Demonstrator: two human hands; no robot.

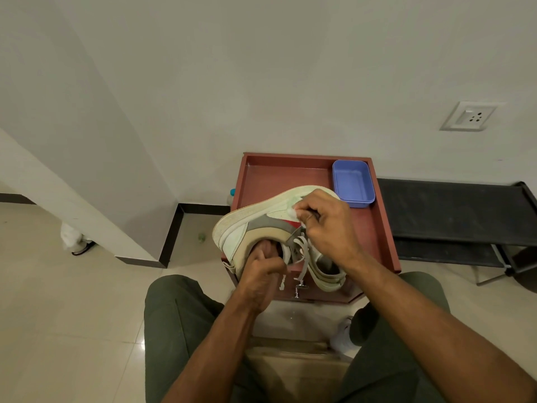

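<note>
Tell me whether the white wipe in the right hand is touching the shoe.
Touching. The head view shows the white wipe, pinched by the right hand, pressed against the pale side of the shoe, with no gap between them.

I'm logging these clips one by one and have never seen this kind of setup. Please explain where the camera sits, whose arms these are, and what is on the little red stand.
There is no machine here: one wide-angle camera is worn on a person's head and looks down at their own two bare hands. The person sits at a small red-brown cabinet whose top has a raised rim. The left hand reaches into the opening of a pale sneaker and holds it up, sole toward the wall. The right hand pinches a small white wad against the sneaker's side, seemingly to clean it. A second sneaker lies on the top, and a blue tub stands at its far right corner.
</note>
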